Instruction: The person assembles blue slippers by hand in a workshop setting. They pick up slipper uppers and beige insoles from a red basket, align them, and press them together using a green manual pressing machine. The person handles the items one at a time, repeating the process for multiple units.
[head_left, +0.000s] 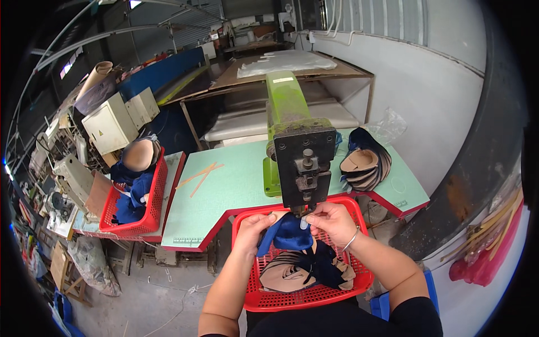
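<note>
A dark blue fabric piece (289,231), curved like a shoe upper with a beige lining, is stretched between my hands. My left hand (254,232) pinches its left edge, thumb on top. At its right edge my right hand (335,226), with a bangle on the wrist, grips beside a small white tab (304,223). The top of the piece meets the lower end of a green machine (306,163) with a black head; the exact contact is hidden. Below, a red plastic basket (303,302) holds beige pieces (285,273) and dark blue ones (328,269).
The light green tabletop (230,163) has a red edge and a cutout around the basket. Thin tan strips (200,175) lie on its left. A fanned stack of shoe-upper pieces (362,163) sits on the right. Another red basket (150,216) stands far left; a dark pillar (449,202) rises right.
</note>
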A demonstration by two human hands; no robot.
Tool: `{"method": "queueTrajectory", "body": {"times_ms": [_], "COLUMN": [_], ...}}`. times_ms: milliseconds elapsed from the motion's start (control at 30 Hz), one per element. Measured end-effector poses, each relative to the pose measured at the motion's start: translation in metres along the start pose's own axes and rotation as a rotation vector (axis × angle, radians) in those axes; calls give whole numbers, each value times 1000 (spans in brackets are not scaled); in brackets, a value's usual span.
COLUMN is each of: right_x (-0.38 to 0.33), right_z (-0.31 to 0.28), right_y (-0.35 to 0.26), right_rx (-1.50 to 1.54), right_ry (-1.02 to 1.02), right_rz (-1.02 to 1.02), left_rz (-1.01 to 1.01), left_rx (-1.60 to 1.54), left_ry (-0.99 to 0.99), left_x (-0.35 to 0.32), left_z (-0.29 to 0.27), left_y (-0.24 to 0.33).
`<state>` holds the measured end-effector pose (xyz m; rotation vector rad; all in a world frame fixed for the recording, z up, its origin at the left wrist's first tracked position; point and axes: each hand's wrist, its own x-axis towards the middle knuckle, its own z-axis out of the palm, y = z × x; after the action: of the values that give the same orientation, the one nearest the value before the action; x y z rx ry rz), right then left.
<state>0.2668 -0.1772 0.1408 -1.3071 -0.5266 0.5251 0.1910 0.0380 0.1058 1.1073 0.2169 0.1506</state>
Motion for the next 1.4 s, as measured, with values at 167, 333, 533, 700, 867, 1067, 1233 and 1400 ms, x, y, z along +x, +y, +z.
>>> {"method": "queueTrajectory", "body": {"times_ms": [167, 333, 533, 700, 867, 1067, 1233, 1400], "right_x": [-11, -20, -24, -23, -23, -21, -24, -22], "right_z": [17, 34, 44, 47, 48, 52, 45, 24], "right_y": [22, 29, 33, 38, 39, 35, 25, 29], "right_rx": [370, 573, 744, 778, 778, 801, 756, 641], "right_ry": [141, 231, 208, 222, 211, 195, 177, 133], "right_rz": [-14, 17, 53, 75, 71, 82, 116, 112], "left_rz": [-102, -229, -264, -288, -303, -277, -149, 2], "left_rx": [-115, -133, -59, -53, -84, -104, -61, 42], "left_ry": [-58, -158, -173, -179, -187, -166, -62, 147], "left_x": [8, 21, 24, 30, 29, 29, 6, -24], "left_z": [15, 10, 17, 12, 12, -3, -7, 6], "left_y": [18, 26, 46, 45, 47, 34, 13, -8]}}
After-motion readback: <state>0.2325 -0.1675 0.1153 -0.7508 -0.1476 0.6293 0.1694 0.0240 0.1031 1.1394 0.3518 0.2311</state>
